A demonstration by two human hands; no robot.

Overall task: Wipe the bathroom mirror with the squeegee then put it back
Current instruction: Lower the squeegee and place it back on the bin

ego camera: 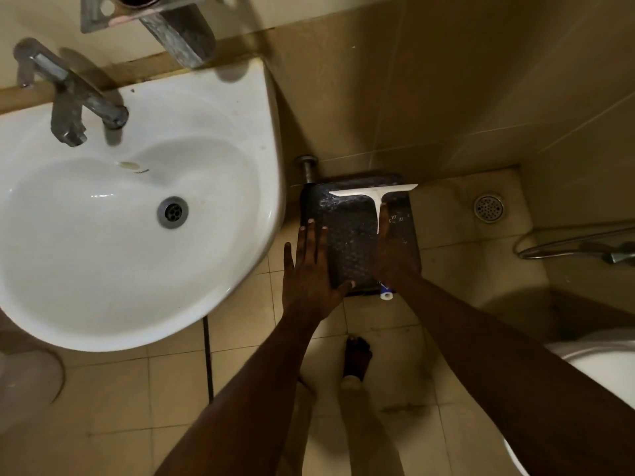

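Head view, frame centre: right hand (391, 249) grips white plastic T-shaped squeegee (376, 197) by its handle over a dark textured box (347, 242); left hand (309, 269) spread flat; box's white markings unreadable.

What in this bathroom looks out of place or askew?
The white plastic squeegee lies on a dark, bubble-textured package on the floor beside the white ceramic basin, an odd resting place. Nothing looks spilled or broken.

My right hand (395, 250) covers lower squeegee (377, 201) handle; grip unreadable. Small white-blue item (386, 293) below dark stool (347, 231), mostly under my wrist, unidentifiable. Toilet (598, 369) right of stool, cut by frame edge. Print on stool too small.
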